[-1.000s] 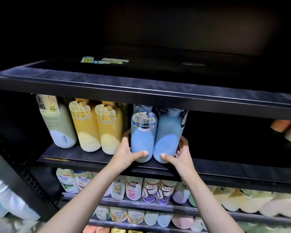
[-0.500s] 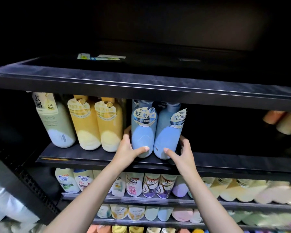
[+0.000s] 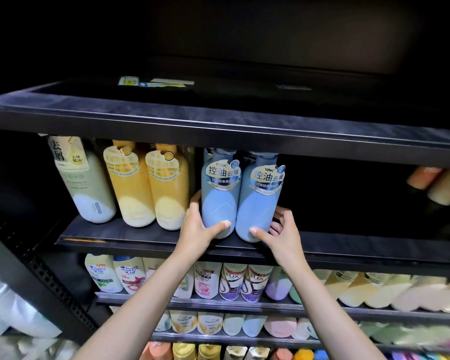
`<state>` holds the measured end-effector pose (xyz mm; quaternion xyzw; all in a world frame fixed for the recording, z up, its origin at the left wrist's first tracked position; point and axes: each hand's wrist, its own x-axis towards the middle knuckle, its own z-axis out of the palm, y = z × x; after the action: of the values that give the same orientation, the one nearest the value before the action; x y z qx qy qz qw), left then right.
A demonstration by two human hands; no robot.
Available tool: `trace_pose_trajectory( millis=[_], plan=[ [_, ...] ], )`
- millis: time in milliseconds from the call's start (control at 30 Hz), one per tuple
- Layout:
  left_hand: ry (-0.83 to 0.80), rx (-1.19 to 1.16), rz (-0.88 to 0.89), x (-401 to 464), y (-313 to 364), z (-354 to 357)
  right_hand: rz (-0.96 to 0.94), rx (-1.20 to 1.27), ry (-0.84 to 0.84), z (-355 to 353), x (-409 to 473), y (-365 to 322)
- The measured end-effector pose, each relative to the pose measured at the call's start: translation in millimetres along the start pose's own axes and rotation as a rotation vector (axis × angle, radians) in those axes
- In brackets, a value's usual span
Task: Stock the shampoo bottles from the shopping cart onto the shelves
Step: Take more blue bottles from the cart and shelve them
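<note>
Rack fittings and stocked neighbours
Paper labels [image 3: 153, 83] lie flat in the upper middle of the frame. A perforated black upright [image 3: 50, 279] slants through the lower left. Two yellow bottles [image 3: 151, 185] stand touching at centre left, just beside a pale green bottle [image 3: 86, 183].

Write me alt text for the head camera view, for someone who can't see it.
Two bare hands, left hand and right hand, each grip a blue shampoo bottle, left blue bottle and right blue bottle, upright side by side on a dark shelf. Two yellow bottles and a pale green bottle stand to their left.
</note>
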<state>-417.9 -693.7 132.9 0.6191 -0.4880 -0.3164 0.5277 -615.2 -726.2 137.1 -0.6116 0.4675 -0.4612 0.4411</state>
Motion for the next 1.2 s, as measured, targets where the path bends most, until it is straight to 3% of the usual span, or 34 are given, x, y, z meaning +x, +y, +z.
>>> trace_pose_trajectory(
  millis=[300, 500, 967, 1067, 1200],
  plan=[
    [0.159, 0.005, 0.012, -13.2, -3.4, 12.7, 0.022, 0.045, -0.038, 3.2, 5.7, 2.7],
    [0.358, 0.252, 0.040, -18.8, 0.4, 20.2, 0.095, 0.048, -0.036, 8.8, 14.4, 10.9],
    [0.365, 0.258, -0.041, -11.4, 8.6, 17.7, 0.047, -0.052, -0.013, 19.5, 23.6, 12.8],
    [0.281, 0.283, -0.058, -13.9, 7.7, 14.3, 0.032, -0.117, -0.010, 18.8, 18.5, 8.3],
    [0.204, 0.295, -0.080, -41.9, 3.8, 1.9, -0.114, -0.333, 0.166, 24.1, -13.2, -2.0]
  ],
)
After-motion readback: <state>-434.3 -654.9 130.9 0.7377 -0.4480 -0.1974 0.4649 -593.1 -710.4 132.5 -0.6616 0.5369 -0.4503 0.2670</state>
